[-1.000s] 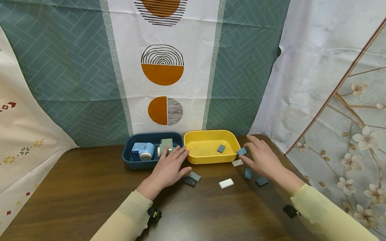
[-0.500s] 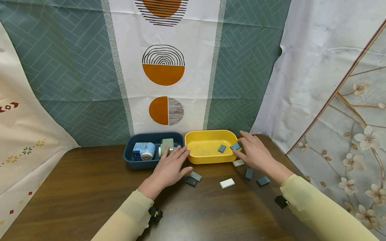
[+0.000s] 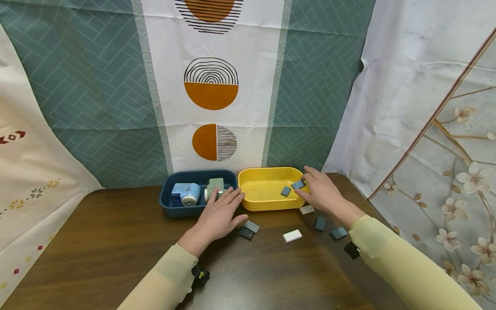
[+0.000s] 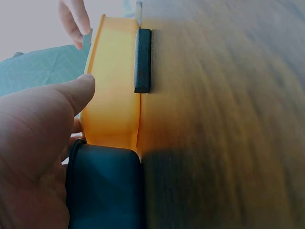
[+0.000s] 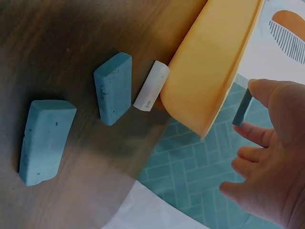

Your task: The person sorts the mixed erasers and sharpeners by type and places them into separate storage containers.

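My right hand (image 3: 319, 189) pinches a small blue-grey eraser (image 5: 244, 107) between thumb and fingertip, above the right end of the yellow tray (image 3: 271, 206). Another blue-grey eraser (image 3: 285, 191) lies inside that tray. My left hand (image 3: 218, 219) has its fingers extended over the near rims of the navy tray (image 3: 170, 212) and the yellow one, where the two trays meet. In the left wrist view, the left thumb (image 4: 85, 90) sits beside the yellow wall. The navy tray contains a light blue object (image 3: 186, 193) with a round white front and a similar green one (image 3: 214, 185).
Right of the middle, a white eraser (image 3: 292, 236) lies on the brown table (image 3: 116, 241). A smaller white one (image 3: 307, 209) sits against the yellow tray. Two blue-grey erasers (image 5: 47, 143) lie nearer the right arm. Grey (image 3: 252, 227) and dark (image 3: 246, 233) ones overlap near my left thumb.
My right hand has carried the pinched eraser leftward, from beside the yellow tray's right corner to over its inside. The left hand has stayed in place.
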### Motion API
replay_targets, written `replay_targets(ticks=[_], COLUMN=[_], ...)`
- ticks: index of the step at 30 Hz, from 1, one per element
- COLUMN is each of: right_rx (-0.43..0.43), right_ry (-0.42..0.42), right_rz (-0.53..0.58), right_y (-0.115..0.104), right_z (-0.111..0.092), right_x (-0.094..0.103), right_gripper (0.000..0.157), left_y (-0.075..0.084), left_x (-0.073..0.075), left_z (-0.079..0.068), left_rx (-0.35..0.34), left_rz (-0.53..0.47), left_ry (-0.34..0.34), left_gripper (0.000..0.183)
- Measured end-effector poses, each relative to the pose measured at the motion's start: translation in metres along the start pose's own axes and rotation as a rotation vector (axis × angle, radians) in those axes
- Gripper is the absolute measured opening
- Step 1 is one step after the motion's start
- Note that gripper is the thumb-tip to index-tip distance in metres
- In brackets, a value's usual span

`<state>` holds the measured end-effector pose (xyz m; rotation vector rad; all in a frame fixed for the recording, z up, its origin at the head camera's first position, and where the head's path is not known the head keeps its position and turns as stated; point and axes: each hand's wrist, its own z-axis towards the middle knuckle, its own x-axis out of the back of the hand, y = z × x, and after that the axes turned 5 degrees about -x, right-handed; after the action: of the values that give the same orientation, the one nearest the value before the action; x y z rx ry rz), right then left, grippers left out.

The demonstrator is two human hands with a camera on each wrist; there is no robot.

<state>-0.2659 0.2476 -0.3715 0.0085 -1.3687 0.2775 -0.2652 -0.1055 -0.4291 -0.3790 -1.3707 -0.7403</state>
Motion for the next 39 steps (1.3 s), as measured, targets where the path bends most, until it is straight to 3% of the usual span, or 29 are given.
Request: replay_targets(ticks=[39], right_rx=[-0.067], right_ry=[-0.100], right_rz=[-0.035], right_y=[0.000], right_z=[0.023], right_x=[-0.019], right_gripper=[0.051], left_y=[0.000], left_x=[-0.001], left_z=[0.001], left_rx=[0.005], left_rz=[-0.005], left_ry=[0.008], left_gripper=[0.076])
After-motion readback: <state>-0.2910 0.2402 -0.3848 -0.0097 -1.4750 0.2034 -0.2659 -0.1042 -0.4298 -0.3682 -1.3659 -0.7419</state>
